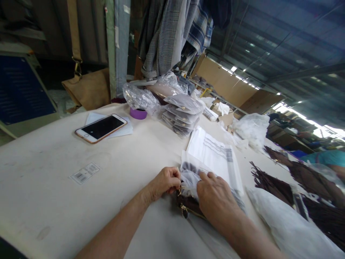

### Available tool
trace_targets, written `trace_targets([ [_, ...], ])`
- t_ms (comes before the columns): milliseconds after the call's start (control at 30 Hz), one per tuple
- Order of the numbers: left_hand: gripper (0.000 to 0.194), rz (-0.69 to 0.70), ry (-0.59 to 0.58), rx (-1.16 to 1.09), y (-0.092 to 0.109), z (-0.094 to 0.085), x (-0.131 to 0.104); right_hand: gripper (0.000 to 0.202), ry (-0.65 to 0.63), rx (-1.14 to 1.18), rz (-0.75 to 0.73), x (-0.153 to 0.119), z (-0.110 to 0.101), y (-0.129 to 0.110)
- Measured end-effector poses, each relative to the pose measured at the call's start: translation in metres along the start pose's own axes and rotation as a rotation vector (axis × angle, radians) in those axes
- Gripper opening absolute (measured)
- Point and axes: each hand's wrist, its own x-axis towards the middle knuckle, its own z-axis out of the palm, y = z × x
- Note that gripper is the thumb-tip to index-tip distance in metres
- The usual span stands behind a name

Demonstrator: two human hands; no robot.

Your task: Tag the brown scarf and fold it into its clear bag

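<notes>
A dark brown zippered bag [192,206] lies on the table [107,194], partly inside a clear plastic bag [189,180]. My left hand [168,181] pinches at the left edge of the plastic, beside the bag's gold hardware; its fingers are closed. My right hand [215,196] rests over the plastic and the brown bag, its fingers curled, and what lies under the fingertips is hidden. Just beyond, a stack of white printed plastic bags [215,151] with barcodes lies flat.
A white phone [101,128] lies on paper at the left, near a purple tape roll [138,113]. Wrapped packets [183,111] are stacked behind. Brown fringed bags [309,180] and white plastic [291,223] lie at the right, where a person's teal sleeve [326,158] shows.
</notes>
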Motion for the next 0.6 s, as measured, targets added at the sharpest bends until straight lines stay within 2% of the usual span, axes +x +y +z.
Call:
trace_targets([
  [67,0.009,-0.002,0.002,0.009,-0.001,0.000,0.000,0.019,0.012,0.080,0.000,-0.002,0.003,0.011],
  [133,0.009,-0.004,0.002,0.013,-0.001,-0.001,0.001,0.014,-0.047,0.258,0.012,-0.006,0.004,0.021],
  [233,0.010,-0.002,-0.009,0.013,-0.001,-0.001,-0.001,0.036,-0.175,0.748,0.008,-0.013,0.014,0.025],
  [333,0.010,-0.001,-0.030,0.020,0.001,-0.002,-0.005,0.043,-0.242,1.392,0.013,-0.018,0.040,0.014],
  [400,0.009,-0.003,-0.045,0.029,0.002,-0.002,-0.008,0.045,-0.247,1.735,0.025,-0.019,0.059,0.000],
  [500,0.010,-0.004,-0.054,0.049,0.003,-0.002,-0.015,0.047,-0.197,1.997,0.034,-0.017,0.078,-0.020],
  [600,0.013,0.002,-0.020,0.062,0.003,-0.003,-0.026,0.046,-0.167,2.122,0.026,-0.015,0.080,-0.026],
])
